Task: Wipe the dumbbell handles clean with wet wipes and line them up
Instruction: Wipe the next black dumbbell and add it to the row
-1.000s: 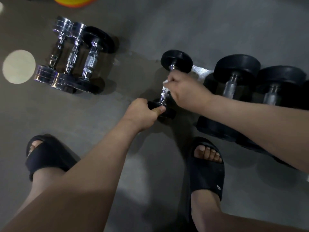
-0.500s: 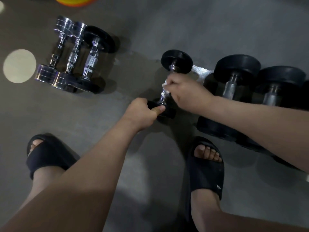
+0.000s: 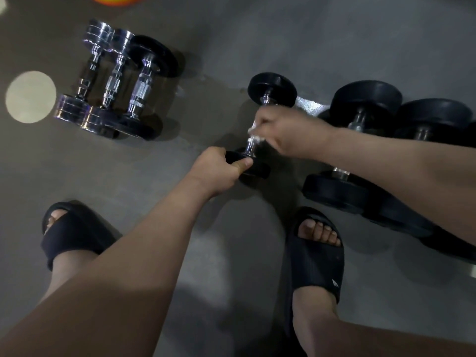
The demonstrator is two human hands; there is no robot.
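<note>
Your left hand (image 3: 219, 172) grips the near head of the small black rubber-headed dumbbell with a chrome handle (image 3: 272, 89), thumb pressed over the rim of the disc, holding it on the grey floor (image 3: 211, 47) just ahead of your knuckles. Your right hand (image 3: 286, 134) is closed round the chrome handle (image 3: 249, 146) with the white wet wipe (image 3: 253, 130) pinched against the metal (only small bits of the wipe show at your fingers). The dumbbell's far head sits just beyond your right hand. Well to the left of your left hand three dumbbells lie side by side, touching: two all-chrome dumbbells (image 3: 88, 76) and, nearest you, a black-headed dumbbell with a knurled chrome handle (image 3: 144, 86). Just right of your right hand, partly under that forearm, lie two larger black dumbbells (image 3: 365, 99). A pale round spot (image 3: 31, 97) marks the floor far to the left. Below your arms are your feet in black slide sandals (image 3: 316, 261).
</note>
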